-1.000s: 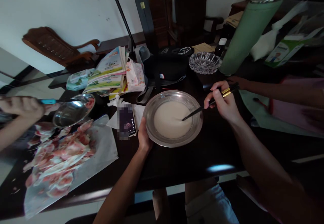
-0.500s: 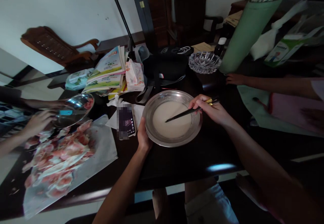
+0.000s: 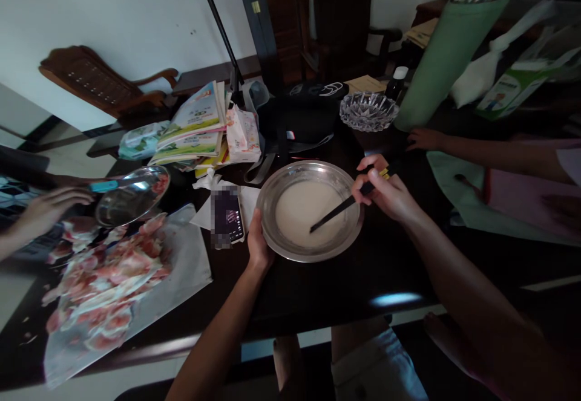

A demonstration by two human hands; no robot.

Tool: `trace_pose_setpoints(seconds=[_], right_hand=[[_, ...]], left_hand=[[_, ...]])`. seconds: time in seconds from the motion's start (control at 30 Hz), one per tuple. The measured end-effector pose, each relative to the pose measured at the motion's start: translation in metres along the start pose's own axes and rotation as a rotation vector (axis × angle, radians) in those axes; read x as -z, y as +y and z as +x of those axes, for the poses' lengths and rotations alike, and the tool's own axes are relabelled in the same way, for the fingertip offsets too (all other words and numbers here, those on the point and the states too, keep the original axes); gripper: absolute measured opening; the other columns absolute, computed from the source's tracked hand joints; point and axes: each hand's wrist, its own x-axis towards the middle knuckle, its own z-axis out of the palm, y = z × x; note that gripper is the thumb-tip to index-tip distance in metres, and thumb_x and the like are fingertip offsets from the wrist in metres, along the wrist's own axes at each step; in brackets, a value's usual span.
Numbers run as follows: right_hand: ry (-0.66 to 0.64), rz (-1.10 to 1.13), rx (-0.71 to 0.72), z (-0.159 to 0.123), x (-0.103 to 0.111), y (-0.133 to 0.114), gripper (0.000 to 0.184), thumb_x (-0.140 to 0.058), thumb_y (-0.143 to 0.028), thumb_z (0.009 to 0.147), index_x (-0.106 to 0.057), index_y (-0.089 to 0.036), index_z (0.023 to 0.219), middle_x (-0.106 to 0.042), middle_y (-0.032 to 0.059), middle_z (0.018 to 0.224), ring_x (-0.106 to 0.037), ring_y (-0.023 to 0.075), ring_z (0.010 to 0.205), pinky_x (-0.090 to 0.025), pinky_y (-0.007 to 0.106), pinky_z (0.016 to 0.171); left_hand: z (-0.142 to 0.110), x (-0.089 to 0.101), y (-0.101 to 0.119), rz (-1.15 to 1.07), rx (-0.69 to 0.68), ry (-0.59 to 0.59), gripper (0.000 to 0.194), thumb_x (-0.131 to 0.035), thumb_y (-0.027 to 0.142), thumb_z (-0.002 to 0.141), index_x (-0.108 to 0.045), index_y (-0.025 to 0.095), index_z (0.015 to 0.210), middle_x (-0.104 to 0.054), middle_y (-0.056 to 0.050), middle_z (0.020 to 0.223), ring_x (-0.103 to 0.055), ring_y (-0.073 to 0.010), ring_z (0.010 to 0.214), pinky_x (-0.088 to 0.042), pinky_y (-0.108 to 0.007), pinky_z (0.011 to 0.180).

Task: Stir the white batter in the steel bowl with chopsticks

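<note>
A round metal basin [image 3: 272, 231] stands on the dark table before me, with a pale, milky liquid [image 3: 308, 207] in it. My left hand [image 3: 259, 245] is closed on the basin's left rim, thumb on the near side. In my right hand [image 3: 384, 189], above the right rim, are black chopsticks [image 3: 336, 210] with gold bands near the top. Their lower ends slant down to the left into the liquid. Just left of the basin, a phone [image 3: 229, 216] lies on white paper [image 3: 202, 213].
Left, pink-and-white fruit peel [image 3: 113, 280] covers a plastic sheet [image 3: 193, 256]. A co-worker's hand [image 3: 49, 210] is near a tilted metal bowl [image 3: 122, 207] and a blue-handled knife [image 3: 103, 186]. Behind are books [image 3: 190, 129], a glass dish [image 3: 367, 112], a green flask [image 3: 449, 56]; another person's hand [image 3: 424, 140] rests right.
My right hand has shifted slightly right and its fingers have lifted; the chopstick tips have moved right and nearer to me. At left, the co-worker's hand and knife have moved. My left hand stays put.
</note>
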Motion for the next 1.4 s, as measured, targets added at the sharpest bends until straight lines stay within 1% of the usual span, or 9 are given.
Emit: trace_pose_setpoints(seconds=[0.13, 0.33, 0.53, 0.6, 0.7, 0.87, 1.03, 1.27, 1.4], right_hand=[[0.037, -0.018, 0.001, -0.001, -0.014, 0.007, 0.042, -0.063, -0.063, 0.091, -0.042, -0.031, 0.107, -0.067, -0.0059, 0.067, -0.06, 0.0147, 0.053, -0.048, 0.03, 0.054], [0.263, -0.186, 0.149, 0.004, -0.004, 0.003, 0.034, -0.067, -0.059, 0.091, -0.058, -0.026, 0.095, -0.067, -0.0013, 0.07, -0.054, 0.013, 0.056, -0.041, 0.028, 0.052], [0.478, -0.153, 0.171, 0.006, 0.014, -0.011, 0.04, -0.066, -0.064, 0.09, -0.059, -0.026, 0.1, -0.054, -0.0052, 0.052, -0.05, 0.013, 0.046, -0.028, 0.024, 0.039], [0.434, -0.113, 0.146, 0.005, 0.013, -0.012, 0.04, -0.066, -0.064, 0.089, -0.061, -0.025, 0.096, -0.052, -0.0057, 0.048, -0.047, 0.0117, 0.042, -0.024, 0.023, 0.037], [0.243, -0.027, 0.09, 0.005, 0.007, -0.007, 0.04, -0.068, -0.063, 0.088, -0.064, -0.023, 0.086, -0.056, -0.0047, 0.048, -0.046, 0.0102, 0.04, -0.025, 0.022, 0.037], [0.035, 0.034, 0.001, 0.002, -0.002, 0.008, 0.037, -0.065, -0.058, 0.093, -0.067, -0.022, 0.082, -0.07, 0.0004, 0.065, -0.062, 0.0127, 0.056, -0.042, 0.023, 0.046], [0.097, -0.053, 0.04, 0.003, 0.001, 0.011, 0.036, -0.068, -0.054, 0.093, -0.069, -0.022, 0.077, -0.073, 0.0016, 0.073, -0.062, 0.0116, 0.063, -0.044, 0.023, 0.051], [0.343, -0.045, 0.138, 0.008, 0.017, -0.009, 0.044, -0.07, -0.062, 0.087, -0.068, -0.021, 0.072, -0.059, -0.0013, 0.05, -0.052, 0.0103, 0.045, -0.031, 0.023, 0.039], [0.22, -0.015, 0.074, 0.006, 0.017, -0.01, 0.044, -0.071, -0.062, 0.086, -0.068, -0.021, 0.07, -0.06, -0.0007, 0.049, -0.053, 0.0111, 0.042, -0.03, 0.023, 0.036]], left_hand=[[0.0, 0.0, 0.0, -0.014, 0.001, -0.016, 0.032, -0.073, 0.049, 0.082, -0.076, 0.019, 0.093, -0.081, -0.008, 0.109, -0.064, -0.0334, 0.131, -0.051, -0.043, 0.113], [0.0, 0.0, 0.0, 0.001, -0.004, -0.014, 0.033, -0.072, 0.05, 0.083, -0.077, 0.018, 0.093, -0.081, -0.008, 0.108, -0.065, -0.0345, 0.129, -0.052, -0.044, 0.112], [0.002, 0.003, -0.001, 0.01, -0.014, -0.027, 0.036, -0.073, 0.052, 0.082, -0.078, 0.018, 0.094, -0.082, -0.007, 0.102, -0.07, -0.0324, 0.122, -0.054, -0.042, 0.109], [0.003, 0.004, -0.002, 0.015, -0.006, -0.013, 0.036, -0.074, 0.052, 0.082, -0.078, 0.018, 0.094, -0.082, -0.006, 0.099, -0.071, -0.0317, 0.119, -0.056, -0.042, 0.107], [0.003, 0.004, -0.002, 0.022, -0.012, -0.012, 0.036, -0.073, 0.052, 0.083, -0.078, 0.018, 0.095, -0.082, -0.006, 0.098, -0.073, -0.031, 0.116, -0.057, -0.041, 0.105], [0.0, -0.001, 0.0, 0.005, -0.03, -0.01, 0.035, -0.073, 0.05, 0.083, -0.079, 0.018, 0.097, -0.082, -0.007, 0.105, -0.073, -0.0306, 0.116, -0.057, -0.041, 0.105], [-0.002, -0.003, 0.002, -0.012, -0.014, 0.035, 0.029, -0.073, 0.045, 0.083, -0.078, 0.017, 0.092, -0.082, -0.007, 0.1, -0.073, -0.0306, 0.116, -0.057, -0.041, 0.106], [0.002, 0.002, -0.001, 0.001, -0.015, 0.019, 0.034, -0.072, 0.049, 0.084, -0.077, 0.017, 0.093, -0.082, -0.006, 0.098, -0.073, -0.0303, 0.115, -0.057, -0.041, 0.106], [0.004, 0.004, -0.004, 0.002, -0.013, 0.01, 0.034, -0.072, 0.05, 0.084, -0.078, 0.018, 0.095, -0.082, -0.006, 0.101, -0.072, -0.0307, 0.117, -0.057, -0.041, 0.106]])
